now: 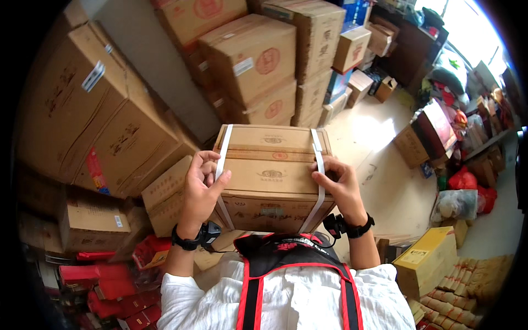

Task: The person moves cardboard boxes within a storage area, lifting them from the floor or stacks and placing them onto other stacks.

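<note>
A brown cardboard carton stands upright in front of my body, with tape along the top seam and two white packing straps around it. My left hand is closed at the left strap, fingers curled beside it and thumb across it. At the opposite side my right hand grips the right strap, its thumb and fingers meeting around the band. Both hands are level with the carton's top. The carton's base is partly hidden behind my apron.
Large cartons rise close on the left, and stacked boxes stand behind. Red packages lie at the lower left. A yellow box and bundled tan packets sit at the lower right. Bags and goods crowd the right wall.
</note>
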Action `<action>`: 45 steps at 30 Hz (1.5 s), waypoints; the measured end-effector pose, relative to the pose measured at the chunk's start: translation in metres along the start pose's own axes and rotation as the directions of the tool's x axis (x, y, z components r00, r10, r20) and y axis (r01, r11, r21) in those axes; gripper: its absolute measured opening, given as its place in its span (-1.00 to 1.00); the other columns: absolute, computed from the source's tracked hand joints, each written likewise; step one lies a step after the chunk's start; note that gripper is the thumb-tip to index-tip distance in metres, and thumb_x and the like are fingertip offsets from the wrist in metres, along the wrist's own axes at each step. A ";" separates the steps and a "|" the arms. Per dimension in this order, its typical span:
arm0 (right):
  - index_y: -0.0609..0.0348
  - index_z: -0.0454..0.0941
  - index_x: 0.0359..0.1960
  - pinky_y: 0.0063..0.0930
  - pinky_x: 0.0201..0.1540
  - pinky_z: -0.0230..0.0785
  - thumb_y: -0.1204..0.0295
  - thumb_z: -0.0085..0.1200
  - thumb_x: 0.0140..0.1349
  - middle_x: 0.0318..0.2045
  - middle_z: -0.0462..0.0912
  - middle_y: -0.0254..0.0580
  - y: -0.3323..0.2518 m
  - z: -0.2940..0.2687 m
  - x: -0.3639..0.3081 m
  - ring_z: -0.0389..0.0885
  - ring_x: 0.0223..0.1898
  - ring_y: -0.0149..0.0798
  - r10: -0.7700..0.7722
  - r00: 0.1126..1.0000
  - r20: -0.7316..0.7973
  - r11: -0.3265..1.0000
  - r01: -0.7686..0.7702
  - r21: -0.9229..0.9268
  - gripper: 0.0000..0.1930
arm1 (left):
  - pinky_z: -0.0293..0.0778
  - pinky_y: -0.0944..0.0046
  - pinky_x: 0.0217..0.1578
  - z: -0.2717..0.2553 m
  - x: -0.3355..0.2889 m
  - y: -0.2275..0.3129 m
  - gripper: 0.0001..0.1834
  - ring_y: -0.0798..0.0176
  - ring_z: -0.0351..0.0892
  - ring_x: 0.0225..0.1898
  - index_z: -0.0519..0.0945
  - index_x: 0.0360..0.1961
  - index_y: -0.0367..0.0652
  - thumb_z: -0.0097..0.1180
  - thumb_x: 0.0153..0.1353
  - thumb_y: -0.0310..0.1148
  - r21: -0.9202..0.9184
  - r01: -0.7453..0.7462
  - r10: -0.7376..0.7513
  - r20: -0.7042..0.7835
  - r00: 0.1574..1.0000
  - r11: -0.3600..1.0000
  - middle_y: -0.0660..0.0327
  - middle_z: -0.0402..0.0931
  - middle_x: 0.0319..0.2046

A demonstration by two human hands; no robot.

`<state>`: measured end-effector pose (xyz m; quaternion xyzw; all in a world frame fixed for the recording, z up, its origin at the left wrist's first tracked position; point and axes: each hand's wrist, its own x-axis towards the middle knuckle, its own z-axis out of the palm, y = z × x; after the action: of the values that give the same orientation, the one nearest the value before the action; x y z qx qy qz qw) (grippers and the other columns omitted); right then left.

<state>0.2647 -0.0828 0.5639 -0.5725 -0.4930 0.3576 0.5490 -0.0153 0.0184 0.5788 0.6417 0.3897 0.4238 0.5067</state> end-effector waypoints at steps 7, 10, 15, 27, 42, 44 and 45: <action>0.35 0.56 -0.39 -0.40 0.06 0.20 0.49 0.09 0.09 -0.25 0.61 -0.16 -0.024 -0.142 -0.007 0.45 -0.09 -0.22 -0.130 0.984 -0.120 0.988 0.118 -0.101 -0.86 | 0.09 0.60 -0.44 0.142 0.054 0.039 -0.71 0.62 0.10 -0.49 0.32 -0.20 -0.14 0.15 0.13 -0.57 -0.072 -0.101 0.107 0.082 0.991 0.992 0.50 0.30 -0.53; 0.32 0.53 -0.34 -0.19 0.20 0.09 0.05 -0.08 0.14 -0.13 0.61 -0.03 -0.045 -0.191 -0.014 0.42 0.00 -0.07 -0.384 0.916 -0.113 0.912 0.357 -0.202 -0.52 | 0.09 0.60 -0.46 0.184 0.077 0.075 -0.69 0.62 0.10 -0.51 0.31 -0.18 -0.14 0.15 0.12 -0.57 0.006 -0.273 0.272 0.073 0.960 0.962 0.48 0.33 -0.53; 0.40 0.53 -0.10 -0.09 0.28 -0.02 -0.33 -0.36 0.15 0.02 0.54 0.09 -0.051 -0.241 0.000 0.37 0.15 0.03 -0.609 0.751 -0.254 0.769 0.483 -0.418 -0.12 | 0.08 0.57 -0.49 0.242 0.143 0.148 -0.67 0.61 0.11 -0.53 0.31 -0.14 -0.11 0.13 0.11 -0.55 -0.018 -0.449 0.435 0.287 0.853 0.893 0.46 0.35 -0.56; 0.50 0.36 0.10 -0.04 0.25 0.05 -0.18 -0.36 0.27 0.10 0.43 0.26 -0.057 -0.259 0.147 0.34 0.17 0.11 -0.877 0.243 -0.414 0.478 0.515 -0.712 -0.19 | 0.48 0.31 -0.52 0.298 0.315 0.295 -0.58 0.25 0.52 -0.50 0.38 0.02 -0.34 0.14 0.14 -0.43 0.189 -0.892 0.705 0.555 0.442 0.410 -0.03 0.55 -0.30; 0.44 0.48 -0.01 -0.07 0.25 0.03 0.13 0.08 0.19 0.09 0.50 0.01 -0.124 -0.255 0.585 0.33 0.15 0.06 -0.942 -0.031 -0.335 0.234 0.655 -0.719 -0.45 | 0.47 0.30 -0.25 0.241 0.718 0.346 -0.37 0.23 0.49 -0.25 0.25 0.03 -0.41 0.31 0.02 -0.39 0.394 -0.768 0.831 0.020 0.556 0.505 0.05 0.50 -0.27; 0.41 0.48 0.00 -0.06 0.25 0.01 0.14 0.11 0.16 0.10 0.50 -0.02 -0.124 -0.255 0.630 0.32 0.16 0.06 -0.946 -0.016 -0.324 0.233 0.659 -0.715 -0.46 | 0.47 0.33 -0.30 0.229 0.809 0.332 -0.37 0.27 0.49 -0.30 0.25 0.02 -0.38 0.33 0.00 -0.40 0.459 -0.785 0.881 0.010 0.474 0.417 0.10 0.51 -0.32; 0.39 0.47 0.00 -0.05 0.25 -0.02 0.15 0.14 0.14 0.11 0.47 -0.02 -0.122 -0.253 0.648 0.29 0.16 0.07 -0.952 0.064 -0.299 0.269 0.641 -0.719 -0.46 | 0.47 0.31 -0.28 0.222 0.837 0.323 -0.36 0.25 0.48 -0.28 0.26 0.02 -0.38 0.34 0.00 -0.36 0.481 -0.743 0.841 0.018 0.540 0.466 0.08 0.50 -0.31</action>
<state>0.6516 0.4567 0.8050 -0.3686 -0.5356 -0.3804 0.6577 0.4985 0.6666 0.9920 0.7919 0.1820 0.5810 0.0467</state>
